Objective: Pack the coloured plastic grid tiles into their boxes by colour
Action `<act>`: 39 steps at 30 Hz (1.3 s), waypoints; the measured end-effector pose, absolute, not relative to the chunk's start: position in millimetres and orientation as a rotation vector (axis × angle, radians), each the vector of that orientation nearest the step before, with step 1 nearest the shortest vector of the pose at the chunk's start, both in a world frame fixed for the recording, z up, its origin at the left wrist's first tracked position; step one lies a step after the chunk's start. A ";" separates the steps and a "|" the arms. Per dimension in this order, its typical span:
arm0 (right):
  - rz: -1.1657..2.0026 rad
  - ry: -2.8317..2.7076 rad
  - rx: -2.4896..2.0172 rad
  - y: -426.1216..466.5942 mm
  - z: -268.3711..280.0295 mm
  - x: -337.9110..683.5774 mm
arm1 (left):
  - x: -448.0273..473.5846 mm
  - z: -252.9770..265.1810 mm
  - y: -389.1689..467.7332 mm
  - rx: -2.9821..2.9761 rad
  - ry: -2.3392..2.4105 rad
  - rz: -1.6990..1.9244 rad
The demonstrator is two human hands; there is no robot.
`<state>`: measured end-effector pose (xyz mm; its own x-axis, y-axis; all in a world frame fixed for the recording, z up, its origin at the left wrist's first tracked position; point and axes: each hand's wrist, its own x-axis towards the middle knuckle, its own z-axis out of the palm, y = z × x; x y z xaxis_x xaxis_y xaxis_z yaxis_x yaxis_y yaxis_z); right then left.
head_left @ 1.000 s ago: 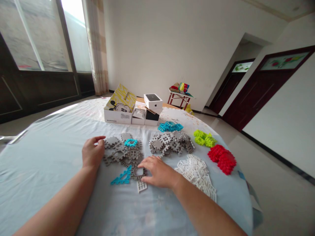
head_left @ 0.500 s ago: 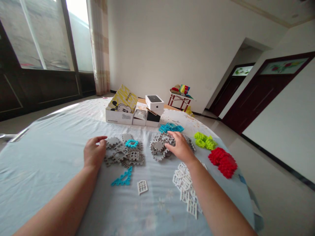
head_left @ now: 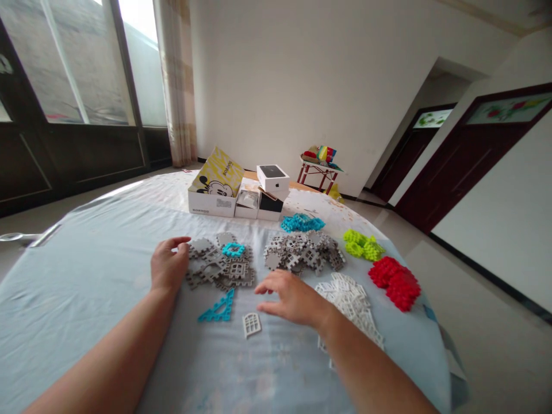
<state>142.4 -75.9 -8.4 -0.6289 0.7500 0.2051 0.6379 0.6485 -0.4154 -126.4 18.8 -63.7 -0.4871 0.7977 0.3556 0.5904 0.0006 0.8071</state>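
Observation:
My left hand (head_left: 169, 264) rests at the left edge of a pile of grey interlocking plastic pieces (head_left: 211, 270), its fingers loosely bent with a gap at the thumb and nothing seen between them. A blue ring-shaped piece (head_left: 233, 249) lies on top of that pile. My right hand (head_left: 288, 296) hovers with fingers apart, just above and to the right of a small white window piece (head_left: 252, 325). Left of this window piece is a blue triangular piece (head_left: 219, 308). Behind the right hand sits a second grey pile (head_left: 302, 251).
White window pieces (head_left: 345, 293) lie partly under my right forearm. Blue (head_left: 302, 222), lime green (head_left: 363, 245) and red pieces (head_left: 394, 282) form separate piles around the right side. A yellow-lidded box (head_left: 213, 202) and a white phone box (head_left: 273, 178) stand at the back of the cloth-covered table.
My right hand has moved from the right grey pile toward me and left, near the white window piece. My left hand has stayed beside the left pile. The view has shifted slightly.

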 end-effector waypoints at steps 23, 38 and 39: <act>0.536 -2.389 -1.406 -102.1 20.1 203.9 | -127.1 -64.4 19.0 1.526 2.080 1.457; 0.303 -1.790 -1.471 -51.0 -31.0 266.2 | -92.3 -53.2 3.5 2.353 1.799 1.037; 0.300 -1.783 -1.466 -51.0 -33.9 269.8 | -89.8 -52.7 3.8 2.397 1.787 0.970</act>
<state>269.8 -51.0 -33.9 -0.0177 0.9073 0.4202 0.7201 0.3031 -0.6242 -89.8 3.8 -52.7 0.1629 0.8665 0.4718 0.8676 -0.3535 0.3497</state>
